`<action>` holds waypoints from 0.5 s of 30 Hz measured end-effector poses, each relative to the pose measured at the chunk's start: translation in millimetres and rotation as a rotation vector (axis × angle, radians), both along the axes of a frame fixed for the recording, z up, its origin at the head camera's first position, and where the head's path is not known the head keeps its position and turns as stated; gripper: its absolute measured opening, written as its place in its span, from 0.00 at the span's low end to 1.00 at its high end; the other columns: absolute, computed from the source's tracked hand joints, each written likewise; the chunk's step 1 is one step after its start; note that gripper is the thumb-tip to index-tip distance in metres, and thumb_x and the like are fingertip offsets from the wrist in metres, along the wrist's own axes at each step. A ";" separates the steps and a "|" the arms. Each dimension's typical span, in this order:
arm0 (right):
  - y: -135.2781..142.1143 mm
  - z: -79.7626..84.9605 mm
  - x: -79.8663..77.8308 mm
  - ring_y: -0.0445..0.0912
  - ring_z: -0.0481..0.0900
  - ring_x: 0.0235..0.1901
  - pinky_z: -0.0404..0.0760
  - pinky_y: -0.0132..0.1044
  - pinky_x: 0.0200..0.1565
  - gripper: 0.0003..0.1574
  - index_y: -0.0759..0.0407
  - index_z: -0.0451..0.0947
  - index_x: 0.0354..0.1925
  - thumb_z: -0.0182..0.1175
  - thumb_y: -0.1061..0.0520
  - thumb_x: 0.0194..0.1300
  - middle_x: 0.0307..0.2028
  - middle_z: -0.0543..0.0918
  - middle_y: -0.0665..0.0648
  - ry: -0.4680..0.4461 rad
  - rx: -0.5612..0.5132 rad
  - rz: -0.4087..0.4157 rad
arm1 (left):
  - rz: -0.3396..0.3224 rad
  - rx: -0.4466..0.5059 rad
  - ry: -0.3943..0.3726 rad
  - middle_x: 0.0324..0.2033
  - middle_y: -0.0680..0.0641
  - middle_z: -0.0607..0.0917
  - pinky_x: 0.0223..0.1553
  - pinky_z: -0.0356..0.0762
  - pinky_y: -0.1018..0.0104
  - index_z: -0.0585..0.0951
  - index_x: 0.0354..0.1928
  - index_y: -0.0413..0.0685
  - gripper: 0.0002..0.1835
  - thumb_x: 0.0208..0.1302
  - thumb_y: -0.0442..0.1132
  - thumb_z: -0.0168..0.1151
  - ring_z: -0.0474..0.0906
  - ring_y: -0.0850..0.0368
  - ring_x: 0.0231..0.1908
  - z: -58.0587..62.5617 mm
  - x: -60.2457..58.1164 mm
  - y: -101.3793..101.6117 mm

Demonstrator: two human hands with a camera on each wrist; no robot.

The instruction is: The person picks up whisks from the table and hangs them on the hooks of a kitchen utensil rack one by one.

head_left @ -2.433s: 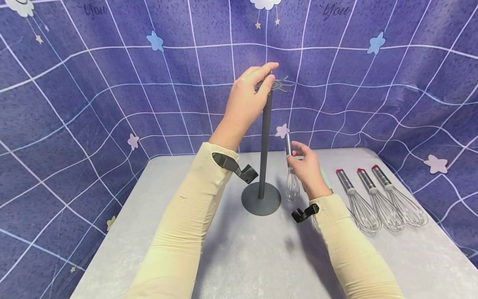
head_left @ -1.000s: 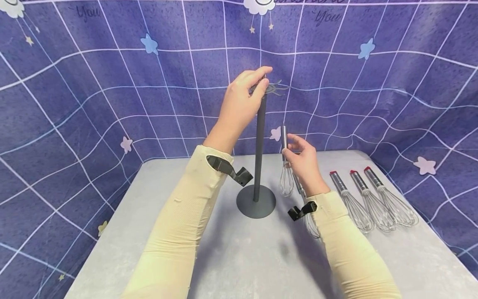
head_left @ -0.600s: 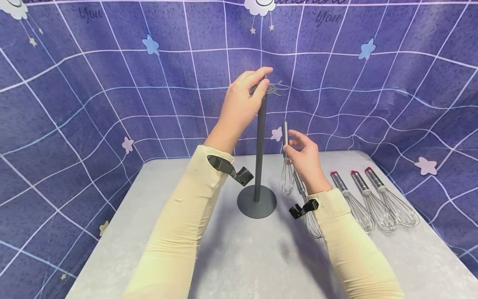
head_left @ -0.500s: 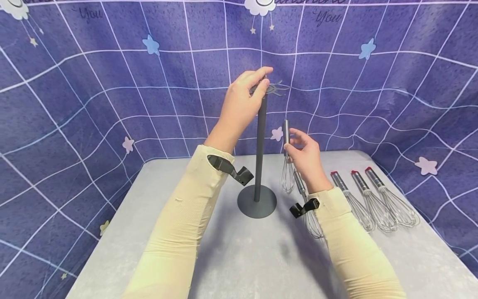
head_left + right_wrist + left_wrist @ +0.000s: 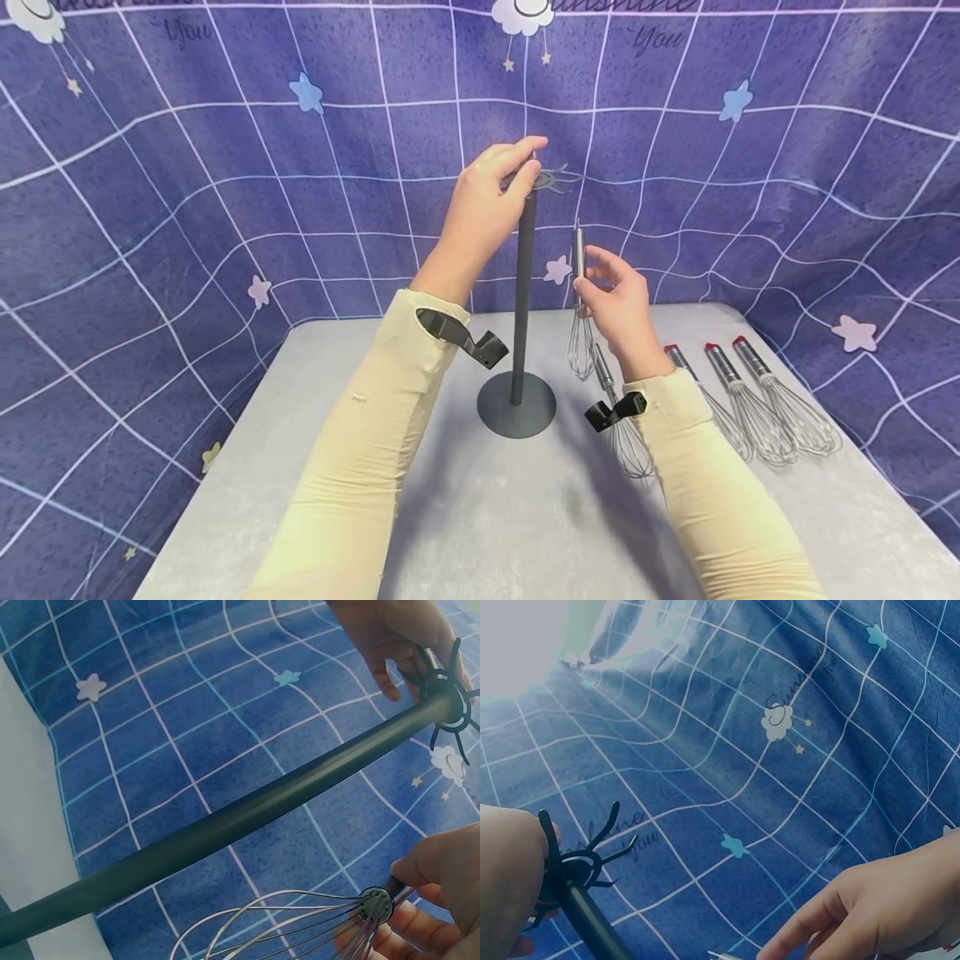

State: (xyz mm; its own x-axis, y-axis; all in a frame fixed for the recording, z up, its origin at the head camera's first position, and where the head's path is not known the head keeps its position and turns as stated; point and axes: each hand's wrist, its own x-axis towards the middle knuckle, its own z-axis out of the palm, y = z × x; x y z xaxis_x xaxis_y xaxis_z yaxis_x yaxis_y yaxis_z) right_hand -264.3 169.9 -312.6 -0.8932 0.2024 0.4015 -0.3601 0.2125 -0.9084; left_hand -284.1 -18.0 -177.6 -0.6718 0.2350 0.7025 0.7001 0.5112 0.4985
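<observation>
A dark grey stand [image 5: 522, 308] with a round base and a ring of curved hooks [image 5: 558, 178] at its top rises upright from the table. My left hand [image 5: 489, 196] holds its top, thumb and fingers around the hook ring. Just right of the pole, my right hand [image 5: 622, 308] pinches a small wire whisk [image 5: 578, 250] by its metal handle. This whisk hangs upright, wires down, below the height of the hooks and apart from the pole. In the right wrist view, its wire loops [image 5: 270, 919] spread toward the pole.
Another whisk [image 5: 630, 448] lies on the grey table [image 5: 480, 517] beneath my right wrist. Farther right lie three whisks with red handle ends, one of them a silver whisk [image 5: 753, 417] in the middle. A purple star-printed cloth [image 5: 360, 200] hangs behind and at the sides.
My right hand has raised the small whisk alongside the pole, bringing its handle end nearer the hooks. My left hand keeps its hold on the stand's top.
</observation>
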 end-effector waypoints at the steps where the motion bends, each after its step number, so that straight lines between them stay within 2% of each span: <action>1: 0.1 1.5 0.6 0.52 0.84 0.39 0.85 0.36 0.29 0.33 0.58 0.74 0.68 0.61 0.68 0.66 0.44 0.80 0.62 0.002 -0.001 0.001 | -0.004 0.005 -0.004 0.55 0.56 0.84 0.56 0.69 0.74 0.80 0.65 0.59 0.18 0.77 0.45 0.55 0.76 0.66 0.57 0.0 -0.2 -0.1; 8: 1.1 9.2 2.0 0.53 0.85 0.40 0.86 0.35 0.31 0.32 0.56 0.75 0.67 0.61 0.68 0.65 0.44 0.80 0.62 0.038 0.009 -0.018 | -0.035 0.032 -0.010 0.55 0.55 0.84 0.55 0.70 0.74 0.81 0.64 0.59 0.18 0.77 0.44 0.56 0.76 0.68 0.56 -1.2 -3.2 -0.7; 15: 0.3 16.0 3.1 0.48 0.84 0.38 0.86 0.36 0.32 0.32 0.55 0.75 0.67 0.61 0.68 0.65 0.44 0.80 0.61 0.053 0.027 -0.034 | -0.063 0.052 -0.024 0.56 0.54 0.84 0.54 0.70 0.74 0.81 0.64 0.58 0.18 0.76 0.44 0.57 0.76 0.68 0.56 -1.5 -4.9 -2.2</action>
